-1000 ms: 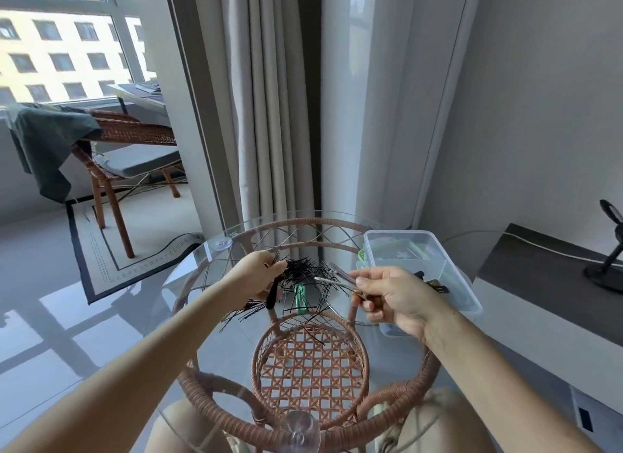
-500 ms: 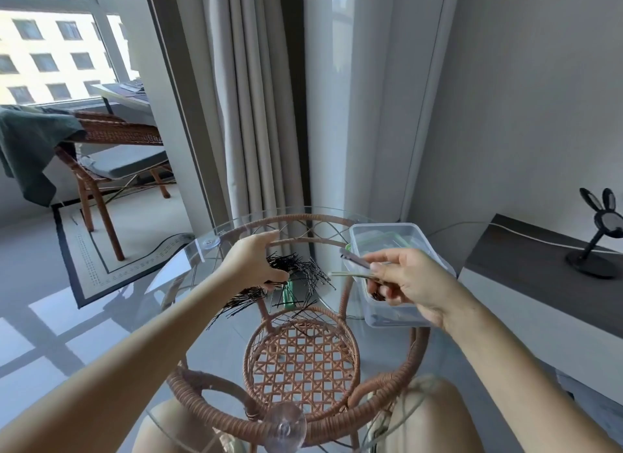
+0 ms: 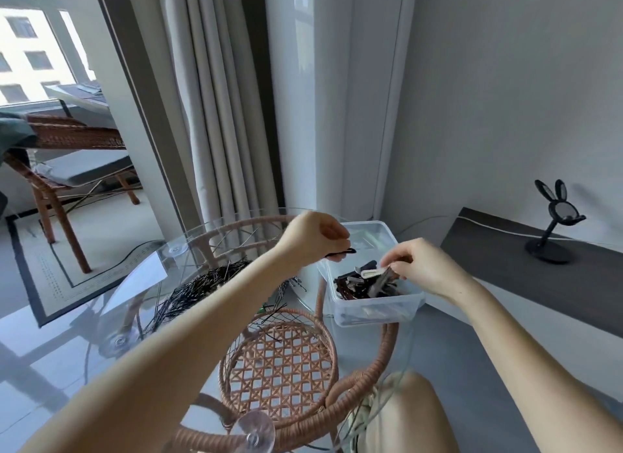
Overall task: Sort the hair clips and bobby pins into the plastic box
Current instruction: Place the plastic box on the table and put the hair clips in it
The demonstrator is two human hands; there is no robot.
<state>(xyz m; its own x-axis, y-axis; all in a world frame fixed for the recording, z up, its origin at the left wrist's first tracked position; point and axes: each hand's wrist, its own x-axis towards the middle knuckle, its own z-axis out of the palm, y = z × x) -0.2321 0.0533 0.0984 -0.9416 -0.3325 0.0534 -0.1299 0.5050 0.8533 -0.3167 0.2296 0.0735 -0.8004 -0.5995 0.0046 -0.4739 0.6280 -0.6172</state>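
Both my hands are up at the plastic box [image 3: 381,312] now, which sits at the right edge of the glass desk [image 3: 141,284], close enough that neither arm has to stretch. My left hand [image 3: 312,238] hovers at the box's near-left corner, its grip pinched on a dark bobby pin [image 3: 342,252] that sticks out sideways toward the box; I hold it by one end so the free end can lead over the rim. My right hand [image 3: 426,267] is down inside the box, fingertips pressed together on a pale flat hair clip [image 3: 371,273], lying it across the heap of dark clips [image 3: 365,285] already collected at the near end. I judge I'm laying it in rather than dropping it, so like pieces stay together. The far end of the box looks clear but for something pale I can't make out. Behind my left forearm, the big loose pile of bobby pins [image 3: 202,285] is spread over the glass, with a few strays [image 3: 269,317] lying above the wicker ring [image 3: 279,365] below the top. That pile tells me the sorting is far from done. Working with two hands at once makes sense here: one delivers clips, the other pins. The worry is the thin pins sliding on glass, or the one in my left hand slipping before it clears the wall.
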